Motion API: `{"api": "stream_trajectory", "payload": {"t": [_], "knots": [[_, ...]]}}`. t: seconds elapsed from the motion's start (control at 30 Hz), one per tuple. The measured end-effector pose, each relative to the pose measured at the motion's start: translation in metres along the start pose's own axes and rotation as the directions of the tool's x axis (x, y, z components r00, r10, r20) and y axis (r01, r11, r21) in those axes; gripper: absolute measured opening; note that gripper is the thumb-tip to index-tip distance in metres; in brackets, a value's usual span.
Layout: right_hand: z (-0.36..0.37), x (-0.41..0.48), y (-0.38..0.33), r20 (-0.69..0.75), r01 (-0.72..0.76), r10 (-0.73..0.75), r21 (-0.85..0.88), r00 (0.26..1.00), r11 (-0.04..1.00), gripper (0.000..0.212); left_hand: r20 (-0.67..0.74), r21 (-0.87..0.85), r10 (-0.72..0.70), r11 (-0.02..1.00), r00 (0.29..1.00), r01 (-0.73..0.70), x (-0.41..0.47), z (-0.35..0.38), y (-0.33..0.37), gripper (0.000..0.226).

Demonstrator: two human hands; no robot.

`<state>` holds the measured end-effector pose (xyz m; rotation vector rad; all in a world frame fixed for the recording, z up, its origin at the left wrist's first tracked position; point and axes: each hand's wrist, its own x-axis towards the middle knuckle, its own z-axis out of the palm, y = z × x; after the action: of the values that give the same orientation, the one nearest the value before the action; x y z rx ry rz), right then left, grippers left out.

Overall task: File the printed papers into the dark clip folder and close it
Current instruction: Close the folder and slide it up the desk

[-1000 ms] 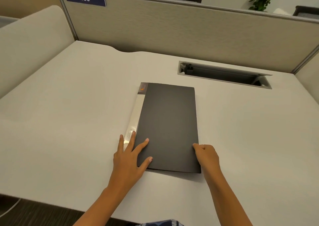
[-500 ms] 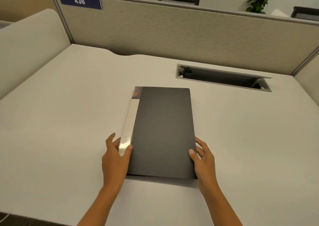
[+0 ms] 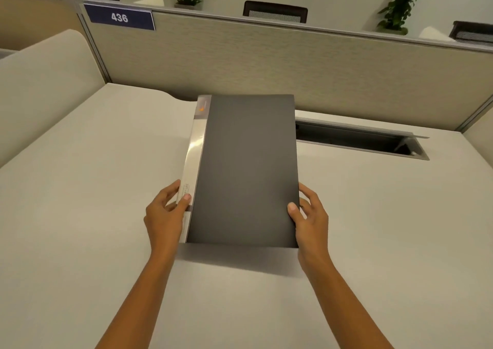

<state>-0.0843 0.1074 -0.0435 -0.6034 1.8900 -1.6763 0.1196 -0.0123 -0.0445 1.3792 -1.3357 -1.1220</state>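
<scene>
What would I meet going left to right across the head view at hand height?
Bare desk → left hand gripping the folder's pale spine edge → dark clip folder, closed and lifted off the desk → right hand gripping its right edge → bare desk again.

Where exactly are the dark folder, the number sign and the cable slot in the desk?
dark folder [image 3: 248,170]: head view, middle of its front cover.
number sign [image 3: 119,17]: head view, on the white digits 436.
cable slot [image 3: 346,138]: head view, dark opening right of the folder.
</scene>
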Motion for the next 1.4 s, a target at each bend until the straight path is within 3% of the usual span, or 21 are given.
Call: {"api": "stream_trajectory", "payload": {"t": [0.27, 0.47, 0.73, 1.07, 1.23, 1.4], "knots": [[0.054, 0.097, -0.022, -0.036, 0.039, -0.039, -0.008, 0.999, 0.999, 0.040, 0.000, 0.028, 0.081, 0.996, 0.997, -0.081, 0.112, 0.041, 0.030, 0.041], [0.082, 0.157, -0.024, -0.044, -0.019, 0.017, -0.042, 0.999, 0.999, 0.045, -0.004, 0.091, 0.020, 0.996, 1.000, -0.019, 0.174, 0.080, 0.031, 0.044], [0.095, 0.201, 0.002, -0.056, -0.136, 0.130, -0.121, 0.990, 0.983, 0.044, 0.022, 0.169, -0.008, 0.986, 1.000, 0.005, 0.212, 0.108, 0.010, 0.043], [0.101, 0.219, 0.017, -0.108, -0.109, 0.076, -0.337, 0.991, 0.935, 0.040, 0.029, 0.222, 0.014, 0.975, 0.999, -0.020, 0.229, 0.119, 0.002, 0.040], [0.101, 0.218, 0.022, -0.140, -0.076, 0.003, -0.523, 0.990, 0.849, 0.037, 0.038, 0.260, 0.016, 0.965, 0.999, -0.025, 0.230, 0.120, -0.003, 0.039], [0.099, 0.213, 0.017, -0.121, -0.040, -0.096, -0.799, 0.988, 0.600, 0.038, 0.153, 0.335, 0.010, 0.940, 0.988, -0.061, 0.231, 0.114, -0.013, 0.048]]}}
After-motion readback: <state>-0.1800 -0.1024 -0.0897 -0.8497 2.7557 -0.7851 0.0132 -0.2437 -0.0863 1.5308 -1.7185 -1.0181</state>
